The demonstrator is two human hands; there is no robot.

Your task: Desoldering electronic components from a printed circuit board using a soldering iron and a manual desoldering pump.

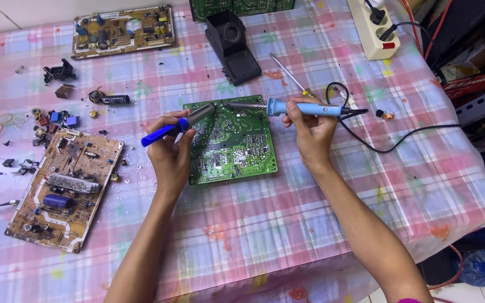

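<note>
Above the green circuit board (232, 143), the left hand (170, 151) grips a blue desoldering pump (178, 125); the right hand (311, 132) pinches a soldering iron (287, 107).

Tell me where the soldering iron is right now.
In the head view, the soldering iron is in the right hand, right of centre, its tip over the green circuit board's top edge.

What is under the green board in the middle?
The green board lies flat on the pink checked tablecloth, which shows all around it. Whatever sits directly beneath the board is covered. Both hands hold tools above its top edge.
</note>
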